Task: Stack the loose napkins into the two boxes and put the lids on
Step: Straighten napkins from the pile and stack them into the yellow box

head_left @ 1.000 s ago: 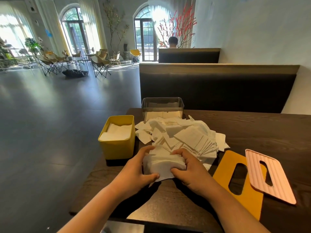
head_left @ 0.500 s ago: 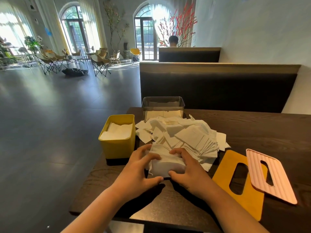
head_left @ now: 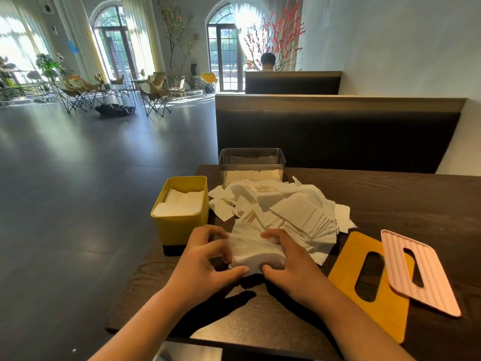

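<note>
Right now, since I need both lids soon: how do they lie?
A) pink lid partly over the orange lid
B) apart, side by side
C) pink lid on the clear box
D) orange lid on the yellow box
A: the pink lid rests with one edge on the orange lid.

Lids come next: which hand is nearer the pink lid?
Right. The right hand is left of the pink lid, gripping the napkin bundle; the left hand grips it farther left.
</note>
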Demonstrator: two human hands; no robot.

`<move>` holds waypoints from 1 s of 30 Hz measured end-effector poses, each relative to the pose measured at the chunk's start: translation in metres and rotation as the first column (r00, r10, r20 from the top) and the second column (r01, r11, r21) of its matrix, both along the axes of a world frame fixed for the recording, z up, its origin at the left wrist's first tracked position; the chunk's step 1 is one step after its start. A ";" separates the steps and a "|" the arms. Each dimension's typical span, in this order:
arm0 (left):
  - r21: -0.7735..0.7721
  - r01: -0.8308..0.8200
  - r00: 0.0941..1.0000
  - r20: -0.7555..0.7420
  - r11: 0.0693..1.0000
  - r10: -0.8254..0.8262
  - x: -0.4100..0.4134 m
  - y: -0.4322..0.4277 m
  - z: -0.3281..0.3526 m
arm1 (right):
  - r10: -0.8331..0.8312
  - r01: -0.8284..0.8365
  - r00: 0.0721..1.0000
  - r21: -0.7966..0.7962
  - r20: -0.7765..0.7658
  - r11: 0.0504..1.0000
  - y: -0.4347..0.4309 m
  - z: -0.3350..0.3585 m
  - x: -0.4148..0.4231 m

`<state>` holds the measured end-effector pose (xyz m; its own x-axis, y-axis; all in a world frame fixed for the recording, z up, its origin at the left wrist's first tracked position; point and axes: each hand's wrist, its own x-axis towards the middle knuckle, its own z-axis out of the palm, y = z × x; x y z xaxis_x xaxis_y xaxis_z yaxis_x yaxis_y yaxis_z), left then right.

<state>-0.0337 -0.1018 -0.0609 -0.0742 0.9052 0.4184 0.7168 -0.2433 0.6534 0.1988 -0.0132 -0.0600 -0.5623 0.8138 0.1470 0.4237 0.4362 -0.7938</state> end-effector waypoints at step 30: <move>-0.216 0.078 0.997 0.023 0.973 -0.075 0.015 0.004 0.006 | 0.007 -0.007 1.000 0.003 -0.010 1.000 -0.004 0.000 0.000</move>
<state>-0.0191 -0.0982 -0.0548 -0.0059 0.9773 0.2116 0.6913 -0.1489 0.7071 0.1985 -0.0172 -0.0598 -0.5666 0.8092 0.1555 0.4122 0.4418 -0.7968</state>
